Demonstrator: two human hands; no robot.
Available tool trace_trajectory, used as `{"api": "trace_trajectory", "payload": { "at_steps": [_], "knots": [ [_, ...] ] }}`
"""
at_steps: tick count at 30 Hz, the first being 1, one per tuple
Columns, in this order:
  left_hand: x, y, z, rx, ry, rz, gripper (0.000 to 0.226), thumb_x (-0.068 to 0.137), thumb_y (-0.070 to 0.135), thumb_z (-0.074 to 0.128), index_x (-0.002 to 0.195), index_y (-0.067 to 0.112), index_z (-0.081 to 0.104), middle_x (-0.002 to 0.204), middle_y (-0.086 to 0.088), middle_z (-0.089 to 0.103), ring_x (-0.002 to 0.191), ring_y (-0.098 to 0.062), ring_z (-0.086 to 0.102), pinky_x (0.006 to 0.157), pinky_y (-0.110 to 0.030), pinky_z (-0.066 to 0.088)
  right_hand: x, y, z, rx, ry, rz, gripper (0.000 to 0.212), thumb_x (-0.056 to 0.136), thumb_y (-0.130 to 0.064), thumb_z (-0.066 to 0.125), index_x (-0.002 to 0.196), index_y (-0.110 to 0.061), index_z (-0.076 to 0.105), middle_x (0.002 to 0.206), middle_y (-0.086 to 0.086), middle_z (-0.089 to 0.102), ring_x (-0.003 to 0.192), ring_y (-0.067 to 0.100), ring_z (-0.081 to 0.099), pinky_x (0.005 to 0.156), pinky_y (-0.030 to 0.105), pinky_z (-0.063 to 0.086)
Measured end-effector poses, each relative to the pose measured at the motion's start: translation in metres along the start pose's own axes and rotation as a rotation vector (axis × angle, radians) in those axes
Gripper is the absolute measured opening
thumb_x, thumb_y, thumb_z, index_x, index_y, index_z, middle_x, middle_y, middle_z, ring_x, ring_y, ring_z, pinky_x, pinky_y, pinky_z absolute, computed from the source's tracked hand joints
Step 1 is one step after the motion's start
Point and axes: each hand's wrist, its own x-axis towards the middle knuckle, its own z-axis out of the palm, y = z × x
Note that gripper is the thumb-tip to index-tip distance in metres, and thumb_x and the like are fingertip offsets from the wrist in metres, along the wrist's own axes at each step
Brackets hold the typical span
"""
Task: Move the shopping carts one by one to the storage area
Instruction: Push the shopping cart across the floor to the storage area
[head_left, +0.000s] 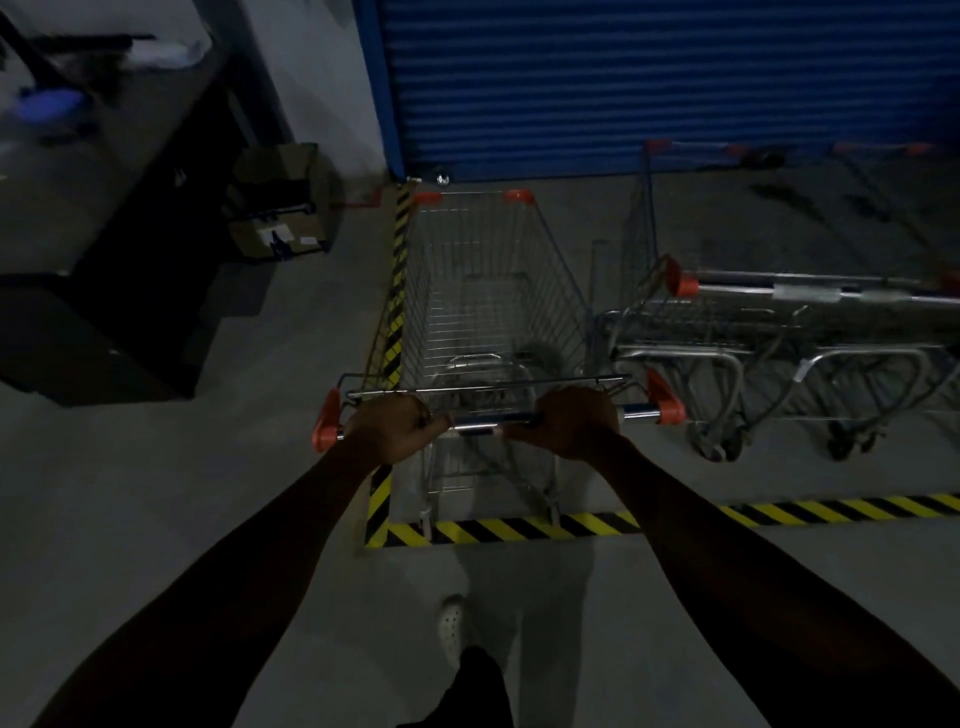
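A wire shopping cart (478, 291) with orange corner caps stands in front of me, pointing at the blue shutter. Its basket is empty. My left hand (392, 431) grips the left part of the cart's handle bar (480, 422) and my right hand (569, 428) grips the right part. The cart sits inside an area marked by yellow-and-black floor tape (779, 512), with its left side along the tape's left line. To its right stands a second cart (779, 332) inside the same marked area.
A blue roller shutter (649, 78) closes the far side. Cardboard boxes (280, 208) and dark furniture (104, 322) stand at the left. Grey concrete floor (182, 467) stretches behind the tape, where my white shoe (451, 626) shows.
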Motion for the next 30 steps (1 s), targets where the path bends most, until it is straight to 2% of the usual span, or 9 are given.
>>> {"api": "trace_trajectory", "payload": {
  "at_steps": [3, 8, 12, 15, 18, 22, 26, 28, 30],
  "knots": [
    [0.035, -0.02, -0.01, 0.021, -0.024, -0.027, 0.076, 0.081, 0.08, 0.02, 0.052, 0.018, 0.052, 0.05, 0.003, 0.051, 0.056, -0.012, 0.059, 0.059, -0.03, 0.047, 0.04, 0.0, -0.006, 0.003, -0.012, 0.011, 0.077, 0.067, -0.098, 0.029, 0.057, -0.023, 0.043, 0.061, -0.005, 0.05, 0.071, 0.018, 0.061, 0.066, 0.025, 0.044],
    [0.086, -0.038, -0.026, 0.032, -0.072, -0.05, 0.062, 0.097, 0.058, 0.045, 0.048, 0.021, 0.045, 0.049, 0.008, 0.043, 0.054, -0.013, 0.05, 0.057, -0.028, 0.037, 0.098, 0.008, -0.008, 0.0, -0.009, 0.034, 0.076, 0.071, -0.095, 0.036, 0.05, -0.023, 0.046, 0.05, -0.006, 0.047, 0.051, 0.01, 0.049, 0.058, 0.023, 0.044],
    [0.116, -0.047, -0.037, -0.006, -0.059, -0.045, 0.057, 0.099, 0.051, 0.048, 0.048, 0.026, 0.042, 0.051, 0.01, 0.041, 0.051, -0.007, 0.043, 0.055, -0.026, 0.031, 0.129, 0.015, -0.011, -0.044, 0.03, 0.04, 0.083, 0.068, -0.099, 0.028, 0.052, -0.021, 0.054, 0.051, -0.004, 0.053, 0.053, 0.01, 0.054, 0.06, 0.023, 0.049],
    [0.135, -0.052, -0.043, -0.003, -0.053, -0.055, 0.058, 0.101, 0.05, 0.045, 0.05, 0.024, 0.043, 0.053, 0.008, 0.044, 0.053, -0.008, 0.046, 0.05, -0.023, 0.024, 0.147, 0.019, -0.02, -0.033, 0.018, 0.011, 0.077, 0.075, -0.093, 0.035, 0.052, -0.021, 0.05, 0.05, -0.004, 0.049, 0.05, 0.008, 0.047, 0.052, 0.02, 0.035],
    [0.153, -0.057, -0.045, -0.023, -0.062, -0.086, 0.059, 0.094, 0.063, 0.034, 0.053, 0.022, 0.049, 0.056, 0.004, 0.051, 0.057, -0.013, 0.053, 0.05, -0.023, 0.026, 0.166, 0.024, -0.028, -0.029, -0.012, -0.012, 0.074, 0.077, -0.09, 0.038, 0.052, -0.021, 0.048, 0.05, -0.003, 0.047, 0.048, 0.008, 0.044, 0.05, 0.02, 0.028],
    [0.175, -0.06, -0.043, -0.072, -0.066, -0.13, 0.057, 0.095, 0.06, 0.038, 0.055, 0.022, 0.055, 0.057, 0.004, 0.056, 0.058, -0.012, 0.057, 0.051, -0.023, 0.031, 0.191, 0.038, -0.03, -0.014, -0.052, 0.015, 0.081, 0.073, -0.095, 0.034, 0.056, -0.019, 0.057, 0.053, -0.003, 0.051, 0.054, 0.011, 0.051, 0.057, 0.023, 0.037],
    [0.196, -0.058, -0.046, -0.232, -0.008, -0.24, 0.042, 0.098, 0.046, 0.047, 0.064, 0.027, 0.06, 0.06, 0.008, 0.059, 0.061, -0.007, 0.058, 0.055, -0.023, 0.036, 0.205, 0.047, -0.033, -0.033, -0.044, -0.026, 0.081, 0.072, -0.095, 0.026, 0.053, -0.02, 0.049, 0.052, -0.004, 0.048, 0.06, 0.015, 0.054, 0.072, 0.028, 0.052],
    [0.207, -0.057, -0.049, -0.285, 0.02, -0.326, 0.041, 0.1, 0.034, 0.051, 0.06, 0.025, 0.055, 0.058, 0.008, 0.056, 0.06, -0.007, 0.056, 0.055, -0.024, 0.031, 0.209, 0.05, -0.034, -0.024, -0.018, -0.055, 0.08, 0.071, -0.095, 0.024, 0.052, -0.02, 0.046, 0.052, -0.003, 0.045, 0.061, 0.016, 0.055, 0.07, 0.027, 0.051],
    [0.214, -0.06, -0.045, -0.258, 0.015, -0.382, 0.043, 0.098, 0.036, 0.053, 0.058, 0.021, 0.056, 0.057, 0.006, 0.057, 0.061, -0.008, 0.058, 0.056, -0.024, 0.034, 0.209, 0.053, -0.036, -0.002, -0.001, -0.077, 0.075, 0.075, -0.092, 0.032, 0.053, -0.021, 0.042, 0.052, -0.004, 0.041, 0.061, 0.015, 0.05, 0.061, 0.024, 0.042]
  ]
}}
